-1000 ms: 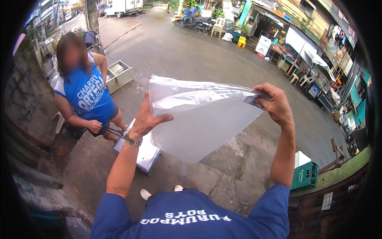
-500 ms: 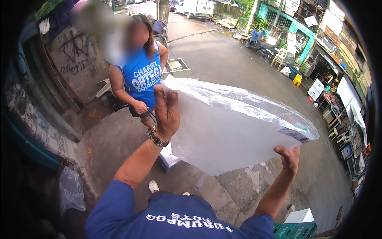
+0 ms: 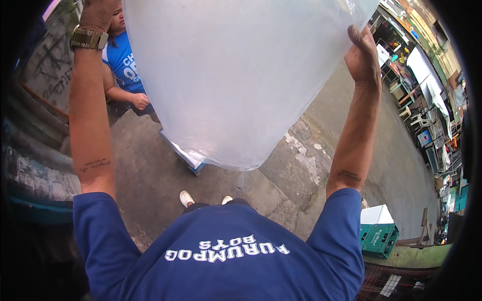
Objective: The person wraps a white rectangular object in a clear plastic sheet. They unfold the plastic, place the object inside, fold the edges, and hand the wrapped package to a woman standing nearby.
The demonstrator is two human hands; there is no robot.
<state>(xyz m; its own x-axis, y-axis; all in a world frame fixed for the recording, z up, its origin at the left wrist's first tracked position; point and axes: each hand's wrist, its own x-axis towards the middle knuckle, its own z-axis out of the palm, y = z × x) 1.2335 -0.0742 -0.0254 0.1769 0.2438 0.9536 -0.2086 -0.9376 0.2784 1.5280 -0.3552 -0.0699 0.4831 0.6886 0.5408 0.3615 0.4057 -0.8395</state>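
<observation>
Both hands, left (image 3: 98, 12) and right (image 3: 362, 55), are gripping the clear bag (image 3: 236, 80) by its rim, raised overhead; it is already billowing open, hanging empty above the pavement (image 3: 150, 175).

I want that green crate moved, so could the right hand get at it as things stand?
Probably not. The right hand is raised high, gripping the edge of the big clear plastic bag, while the green crate sits low on the ground, off to the person's right.

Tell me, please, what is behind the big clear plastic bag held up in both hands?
Through the plastic bag nothing shows clearly. A white-topped box peeks out below it, and a seated person is half covered at its left edge.
</observation>
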